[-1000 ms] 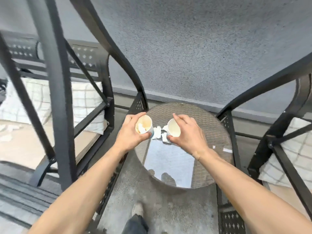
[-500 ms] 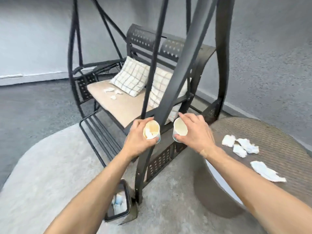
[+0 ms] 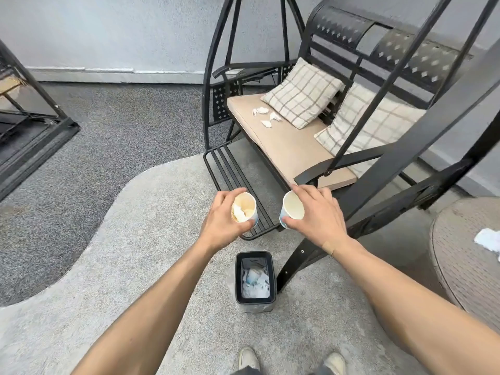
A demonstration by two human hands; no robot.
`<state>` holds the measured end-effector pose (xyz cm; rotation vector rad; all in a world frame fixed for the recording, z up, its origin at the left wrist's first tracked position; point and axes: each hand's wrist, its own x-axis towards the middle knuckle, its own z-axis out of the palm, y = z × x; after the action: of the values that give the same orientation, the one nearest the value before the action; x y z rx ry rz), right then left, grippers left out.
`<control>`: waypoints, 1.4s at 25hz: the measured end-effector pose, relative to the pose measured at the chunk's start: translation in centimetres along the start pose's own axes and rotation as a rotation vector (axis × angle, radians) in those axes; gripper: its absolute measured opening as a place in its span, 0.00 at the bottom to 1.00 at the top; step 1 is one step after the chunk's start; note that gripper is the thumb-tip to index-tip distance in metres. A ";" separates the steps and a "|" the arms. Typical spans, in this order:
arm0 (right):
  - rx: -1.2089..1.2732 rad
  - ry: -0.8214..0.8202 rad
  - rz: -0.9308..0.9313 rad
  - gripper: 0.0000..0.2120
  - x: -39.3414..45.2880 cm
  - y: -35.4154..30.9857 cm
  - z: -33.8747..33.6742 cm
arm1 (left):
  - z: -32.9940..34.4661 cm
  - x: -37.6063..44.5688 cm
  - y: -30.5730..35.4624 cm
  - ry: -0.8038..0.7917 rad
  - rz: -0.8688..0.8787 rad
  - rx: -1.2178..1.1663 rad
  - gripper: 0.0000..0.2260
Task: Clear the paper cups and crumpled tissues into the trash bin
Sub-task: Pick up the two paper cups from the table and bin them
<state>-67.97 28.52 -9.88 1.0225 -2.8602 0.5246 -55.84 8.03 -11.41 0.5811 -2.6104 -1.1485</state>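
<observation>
Two paper cups are held above the floor. The left hand (image 3: pixel 220 221) grips the stained cup (image 3: pixel 244 210), which contains a tissue wad; the right hand (image 3: pixel 318 216) grips the clean cup (image 3: pixel 292 208). One black trash bin (image 3: pixel 255 303) stands below them. Three crumpled tissues (image 3: pixel 266 117) lie on the swing seat (image 3: pixel 286 147), one tissue (image 3: pixel 487 239) on the wicker table (image 3: pixel 460 266).

I see cream-stained white paper cups (image 3: pixel 243 211), a black trash bin (image 3: pixel 255 301), beige checked pillows (image 3: pixel 301 93), white crumpled tissues (image 3: pixel 266 116) and a grey speckled carpet (image 3: pixel 108 136).
</observation>
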 end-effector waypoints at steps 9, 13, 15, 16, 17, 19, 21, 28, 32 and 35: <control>0.040 -0.107 -0.052 0.37 0.5 -3.6 5.0 | -1.3 -1.3 -8.1 -0.013 -0.110 0.026 0.33; 0.067 -0.148 -0.052 0.35 0.9 -2.8 8.3 | 0.3 -1.5 -10.9 -0.061 -0.170 0.052 0.34; 0.080 -0.182 -0.047 0.35 1.2 -1.9 10.5 | 1.8 -1.4 -12.4 -0.076 -0.207 0.065 0.35; 0.086 -0.199 -0.045 0.35 1.5 -1.5 11.7 | 2.6 -1.2 -13.3 -0.082 -0.227 0.076 0.35; 0.096 -0.214 -0.040 0.34 1.5 -1.0 13.0 | 3.6 -1.3 -14.2 -0.099 -0.245 0.088 0.36; 0.116 -0.247 -0.020 0.33 1.6 0.1 16.2 | 6.0 -1.4 -16.3 -0.143 -0.285 0.106 0.37; 0.125 -0.300 -0.001 0.33 1.3 1.4 20.0 | 8.8 -1.5 -18.5 -0.180 -0.324 0.126 0.36; 0.026 -0.463 -0.064 0.33 -1.7 6.6 35.2 | 21.0 -2.1 -28.8 -0.360 -0.384 0.255 0.39; -0.069 -0.498 -0.174 0.33 -2.4 9.7 43.8 | 28.3 -2.5 -35.0 -0.411 -0.339 0.372 0.40; -0.128 -0.543 -0.257 0.34 -1.6 11.5 49.9 | 32.6 -1.8 -39.5 -0.383 -0.233 0.483 0.38</control>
<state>-71.04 21.06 -60.47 1.6954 -3.0601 0.0405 -55.57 5.89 -62.60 0.8465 -3.2570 -0.7312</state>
